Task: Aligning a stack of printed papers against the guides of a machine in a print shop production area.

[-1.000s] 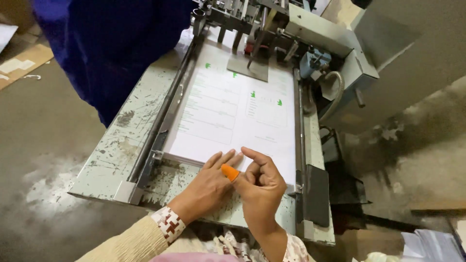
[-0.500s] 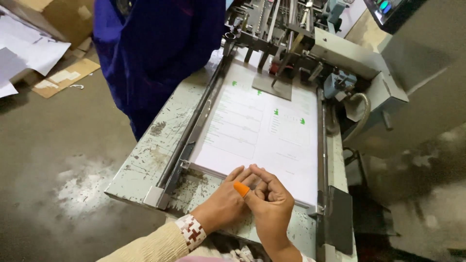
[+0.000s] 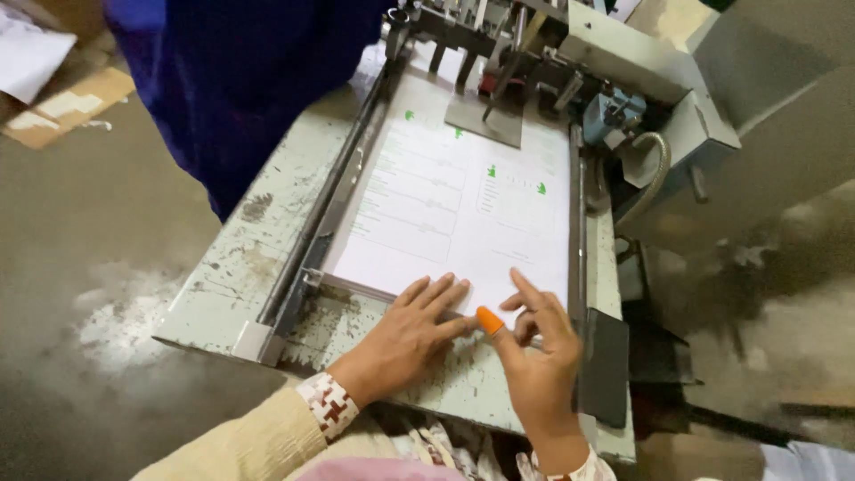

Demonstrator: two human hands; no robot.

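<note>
Left hand [image 3: 405, 337] laid flat, fingers together and stretched out, palm down on the near edge of the paper stack [image 3: 454, 209]. Right hand [image 3: 532, 347] just beside it to the right, loosely open, forefinger raised and pointing far, thumb capped with an orange rubber fingertip [image 3: 490, 320] that touches the left hand's fingertips; nothing pinched, as far as the blurred view shows. Stack of white printed sheets with small green marks, lying flat on the worn, paint-chipped grey feed table [image 3: 240, 294], squared between a dark metal side rail [image 3: 325, 223] on the left and another guide on the right. At the far end, a grey metal plate [image 3: 483, 120] resting on the top sheet beneath the machine's feeder parts [image 3: 499, 44]. Far left, a person in a dark blue garment [image 3: 240, 80] standing against the table. Cream sleeve with a red-and-white patterned cuff [image 3: 328, 403] on the left wrist.
</note>
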